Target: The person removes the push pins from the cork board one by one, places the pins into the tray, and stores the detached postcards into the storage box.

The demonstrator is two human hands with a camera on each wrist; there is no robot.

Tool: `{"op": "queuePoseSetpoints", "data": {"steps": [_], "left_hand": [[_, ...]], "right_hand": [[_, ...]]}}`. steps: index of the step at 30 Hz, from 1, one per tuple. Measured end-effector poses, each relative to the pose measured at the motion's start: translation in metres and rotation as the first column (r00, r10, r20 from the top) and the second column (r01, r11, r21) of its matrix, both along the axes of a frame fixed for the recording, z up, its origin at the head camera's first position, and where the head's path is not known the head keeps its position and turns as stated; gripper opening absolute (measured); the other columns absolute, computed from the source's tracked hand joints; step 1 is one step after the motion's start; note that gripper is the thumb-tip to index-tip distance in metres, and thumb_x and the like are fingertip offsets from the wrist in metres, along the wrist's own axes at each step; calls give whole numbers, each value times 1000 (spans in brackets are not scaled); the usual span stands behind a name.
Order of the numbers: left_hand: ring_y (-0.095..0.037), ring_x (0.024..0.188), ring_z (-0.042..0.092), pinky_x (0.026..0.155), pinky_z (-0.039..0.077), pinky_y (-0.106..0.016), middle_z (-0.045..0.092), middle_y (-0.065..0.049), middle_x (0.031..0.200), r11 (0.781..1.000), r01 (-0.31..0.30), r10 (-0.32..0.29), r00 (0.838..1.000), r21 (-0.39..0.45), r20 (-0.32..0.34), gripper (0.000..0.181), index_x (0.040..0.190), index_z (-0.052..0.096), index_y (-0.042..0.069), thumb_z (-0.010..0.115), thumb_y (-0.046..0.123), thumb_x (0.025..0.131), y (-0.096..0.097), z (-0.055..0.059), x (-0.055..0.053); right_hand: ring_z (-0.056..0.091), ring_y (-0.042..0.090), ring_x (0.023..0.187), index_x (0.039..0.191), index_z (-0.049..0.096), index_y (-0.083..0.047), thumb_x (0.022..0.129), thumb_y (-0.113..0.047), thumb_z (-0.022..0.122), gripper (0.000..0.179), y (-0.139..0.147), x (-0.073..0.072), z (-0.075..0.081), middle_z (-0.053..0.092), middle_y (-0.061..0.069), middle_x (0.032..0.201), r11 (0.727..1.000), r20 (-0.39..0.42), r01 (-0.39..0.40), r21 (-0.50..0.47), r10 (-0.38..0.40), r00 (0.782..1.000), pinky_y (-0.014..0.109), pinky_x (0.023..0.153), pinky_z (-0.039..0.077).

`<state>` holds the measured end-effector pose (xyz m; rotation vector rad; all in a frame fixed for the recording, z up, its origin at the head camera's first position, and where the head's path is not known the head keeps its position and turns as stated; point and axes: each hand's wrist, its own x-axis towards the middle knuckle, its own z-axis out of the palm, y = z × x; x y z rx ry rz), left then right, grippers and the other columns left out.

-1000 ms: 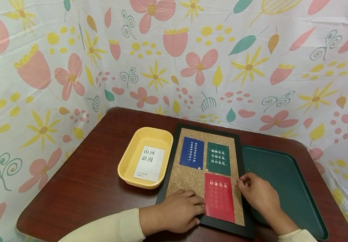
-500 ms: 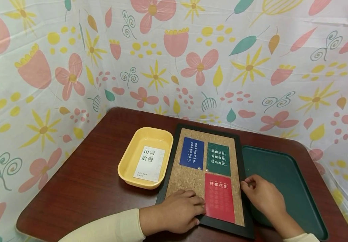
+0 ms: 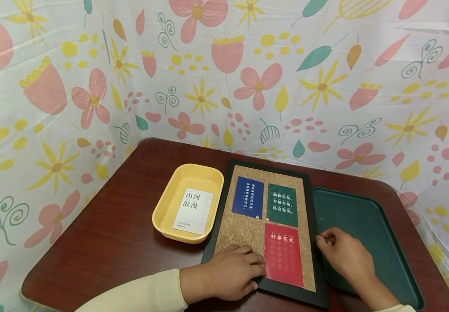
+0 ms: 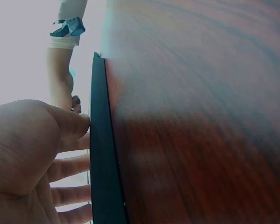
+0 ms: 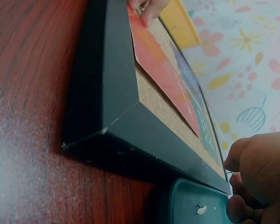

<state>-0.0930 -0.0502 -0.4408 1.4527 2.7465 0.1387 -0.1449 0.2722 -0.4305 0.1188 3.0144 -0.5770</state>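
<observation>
My left hand (image 3: 230, 271) rests on the lower left of a black-framed cork board (image 3: 241, 234), fingertips at the left edge of a red card (image 3: 283, 255) and thumb by the frame. The left wrist view shows its fingers (image 4: 70, 168) fairly straight along the frame. Above the red card lie a blue card (image 3: 247, 197) and a green card (image 3: 282, 203), each with a small shiny pin at a lower corner. My right hand (image 3: 345, 255), thumb and forefinger together, is beside the board's right edge, over a green tray. A thin pushpin needle (image 5: 228, 172) shows between its fingers.
A yellow tray (image 3: 165, 212) holding a white card (image 3: 193, 211) stands left of the board. The dark green tray (image 3: 376, 251) on the right has small whitish bits in it. A flowered cloth (image 3: 279, 65) closes off the back of the brown table (image 3: 103, 242).
My right hand has moved rightward and slightly nearer, from the red card's right side across the frame to the green tray. My left hand and the cards have stayed put.
</observation>
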Motion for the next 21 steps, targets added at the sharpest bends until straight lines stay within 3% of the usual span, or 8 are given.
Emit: {"op": "queuePoseSetpoints", "data": {"steps": [21], "left_hand": [[-10, 125, 48, 101, 45, -36, 56, 14, 141, 1000, -8, 8, 1000, -2, -29, 33, 133, 66, 35, 61, 42, 101, 0, 1, 2]], "right_hand": [[51, 19, 60, 109, 66, -3, 97, -37, 67, 36, 9, 2, 0, 58, 0, 76, 1000, 18, 19, 8, -19, 1000, 36, 48, 37]]}}
